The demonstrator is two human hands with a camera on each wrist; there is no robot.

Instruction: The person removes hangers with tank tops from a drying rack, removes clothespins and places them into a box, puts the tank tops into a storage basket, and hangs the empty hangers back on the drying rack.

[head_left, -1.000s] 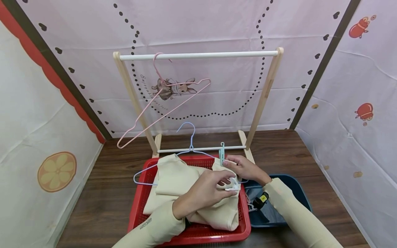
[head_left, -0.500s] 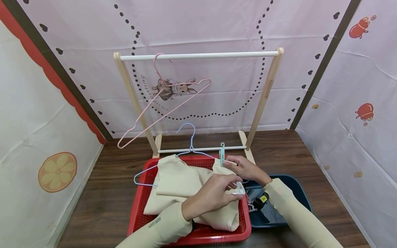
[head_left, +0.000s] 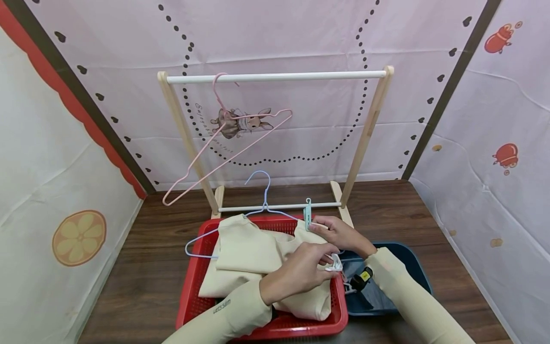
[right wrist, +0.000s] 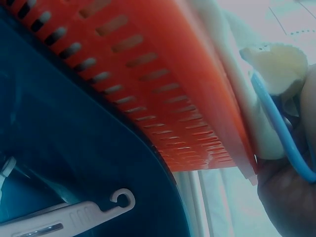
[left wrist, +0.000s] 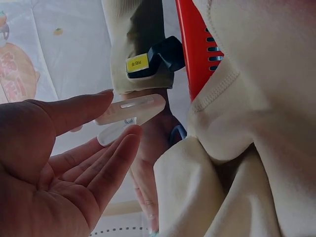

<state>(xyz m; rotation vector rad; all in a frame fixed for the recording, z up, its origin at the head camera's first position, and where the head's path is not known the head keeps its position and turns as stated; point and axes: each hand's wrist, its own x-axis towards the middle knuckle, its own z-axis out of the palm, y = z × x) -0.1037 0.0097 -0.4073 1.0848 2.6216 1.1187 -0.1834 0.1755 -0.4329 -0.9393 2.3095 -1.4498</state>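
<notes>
Rack [head_left: 275, 77] was seen behind red basket [head_left: 301, 330]. Cream garment [head_left: 253, 248] was laid in basket, blue hanger [head_left: 265, 203] protruding from it. Garment's edge was gripped by right hand [head_left: 340, 235]. By left hand [head_left: 296, 272], white clip [head_left: 336, 263] was pinched between thumb and fingers near right hand. Teal clip [head_left: 307, 216] was seen upright at right fingertips.

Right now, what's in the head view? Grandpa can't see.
A person's left hand holds a white clip; their right hand touches cream cloth beside a teal clip. The cloth and a blue hanger lie across a red basket. A rack stands behind.
</notes>
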